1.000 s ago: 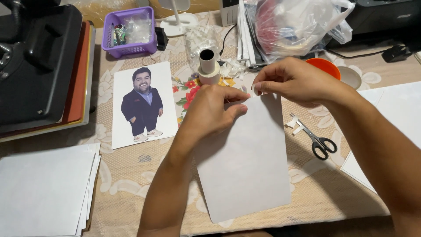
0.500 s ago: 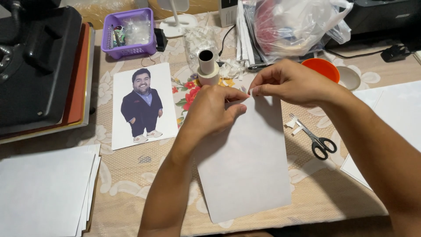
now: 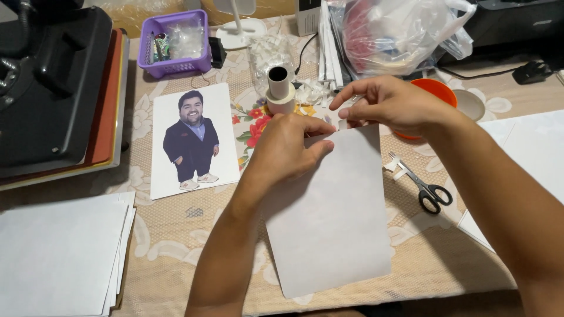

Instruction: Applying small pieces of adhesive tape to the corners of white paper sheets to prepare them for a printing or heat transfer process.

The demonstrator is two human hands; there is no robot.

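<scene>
— Containers first: what's in that purple basket [image 3: 176,44] up top?
— Clear crinkled plastic and a few small bits at its left end. Too small to tell what they are.
— And the big clear bag [image 3: 405,35]?
— Stuffed. Something red and something white show through, but it's all a blur behind the plastic. An orange bowl [image 3: 437,91] sits just below it, half covered by the right hand [image 3: 393,105]; I can't see inside.
— So where's the sheet [image 3: 329,211]?
— Flat on the table [image 3: 170,235], dead centre, tilted a little, top edge under both hands.
— Grip?
— Left hand [image 3: 288,149] lies palm down on the top left corner, fingers curled, thumb along the edge, pressing it flat. Right hand is at the top edge, thumb and fingers drawn close together. It seems to pinch something tiny there, but I can't make out what.
— Anything else nearby?
— A tape roll [image 3: 280,91] stands upright just above the left hand. Scissors [image 3: 426,188] lie right of the sheet, shut. A printed figure cutout [image 3: 191,141] lies to the left, near but apart.
— Cut off?
— The black press [image 3: 53,82] runs out at the left edge, and the paper stack [image 3: 59,252] at the bottom corner.
</scene>
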